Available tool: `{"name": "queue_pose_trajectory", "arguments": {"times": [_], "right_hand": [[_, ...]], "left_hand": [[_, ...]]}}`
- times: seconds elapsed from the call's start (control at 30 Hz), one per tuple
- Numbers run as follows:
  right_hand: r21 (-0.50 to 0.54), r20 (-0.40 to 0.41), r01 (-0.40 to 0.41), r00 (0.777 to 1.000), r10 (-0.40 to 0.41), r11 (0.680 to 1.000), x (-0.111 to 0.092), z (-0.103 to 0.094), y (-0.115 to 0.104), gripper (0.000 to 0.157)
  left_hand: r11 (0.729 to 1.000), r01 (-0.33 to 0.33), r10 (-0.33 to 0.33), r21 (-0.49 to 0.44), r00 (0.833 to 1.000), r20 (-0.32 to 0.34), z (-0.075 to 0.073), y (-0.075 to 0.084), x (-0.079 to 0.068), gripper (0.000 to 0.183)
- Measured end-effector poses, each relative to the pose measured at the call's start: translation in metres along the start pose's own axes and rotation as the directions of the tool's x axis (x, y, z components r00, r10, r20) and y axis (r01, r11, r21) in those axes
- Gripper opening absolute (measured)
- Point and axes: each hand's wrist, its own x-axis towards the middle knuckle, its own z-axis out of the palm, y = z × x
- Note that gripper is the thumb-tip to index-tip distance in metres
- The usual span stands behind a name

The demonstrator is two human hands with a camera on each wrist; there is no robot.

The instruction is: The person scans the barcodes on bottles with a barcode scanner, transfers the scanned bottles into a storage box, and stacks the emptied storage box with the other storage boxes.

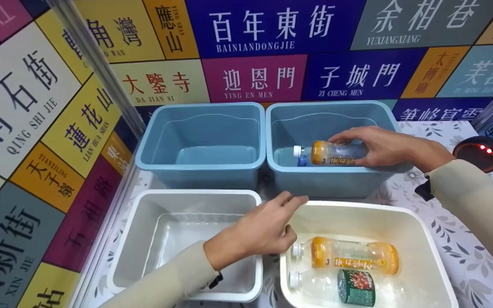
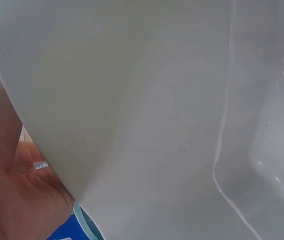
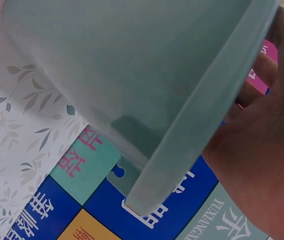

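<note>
My right hand [image 1: 385, 146] grips a plastic bottle [image 1: 322, 153] with an orange label and white cap, lying sideways over the right blue bin [image 1: 332, 182]. Below the bottle, part of a small blue item [image 1: 302, 161] shows inside that bin. In the right wrist view the bin's outer wall [image 3: 97, 60] hides the bottle from sight. Between the two pale bins hovers my left hand [image 1: 267, 226], fingers loosely bent around nothing. Near it, the cream bin [image 1: 426, 231] contains another orange-labelled bottle [image 1: 357, 255] and a clear bottle [image 1: 356, 286] with a green label.
A second blue bin [image 1: 201, 171] stands at back left, with a white bin [image 1: 186, 201] in front of it. Walls with coloured street-name panels [image 1: 252, 79] rise behind and to the left. A black round device [image 1: 479, 154] with red lights sits beyond my right wrist.
</note>
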Motion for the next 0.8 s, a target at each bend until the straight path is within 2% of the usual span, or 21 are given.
{"name": "queue_pose_trajectory", "arguments": {"times": [0.2, 0.47, 0.8], "right_hand": [[0.011, 0.028, -0.006, 1.000, 0.005, 1.000, 0.008, 0.003, 0.003, 0.068], [0.042, 0.119, -0.003, 0.993, -0.002, 0.999, 0.013, 0.003, 0.003, 0.065], [0.058, 0.078, 0.036, 0.996, -0.040, 0.998, 0.009, 0.005, 0.004, 0.066]], "left_hand": [[1.000, -0.004, 0.004, 0.011, 1.000, -0.014, 0.001, 0.000, 0.000, 0.075], [1.000, 0.000, 0.000, 0.011, 1.000, -0.018, 0.001, 0.000, 0.000, 0.074], [0.999, -0.026, 0.027, 0.022, 0.999, -0.034, 0.002, -0.001, 0.000, 0.073]]}}
